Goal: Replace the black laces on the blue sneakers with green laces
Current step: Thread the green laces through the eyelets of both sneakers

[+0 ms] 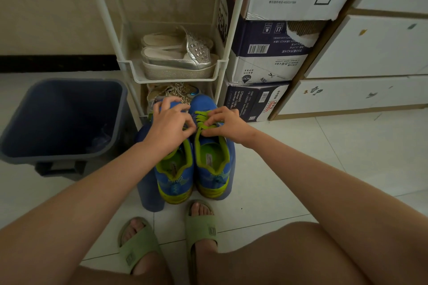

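Two blue sneakers with lime-green trim stand side by side on a blue stool [148, 194], heels toward me. The right sneaker [214, 169] carries a green lace [203, 116] threaded across its eyelets. My right hand [225, 124] pinches that green lace near the top eyelets. My left hand [170, 126] lies over the left sneaker [173, 178], hiding its lacing, and its fingertips pinch the same green lace at the gap between the shoes. No black lace is visible.
A dark blue bin [62, 120] stands on the floor at left. Behind the sneakers rises a white shoe rack [176, 71] with silver wedge sandals [178, 58]. Stacked cardboard boxes [266, 58] and white drawers [361, 97] stand to the right. My feet in green slippers [199, 227] are below the stool.
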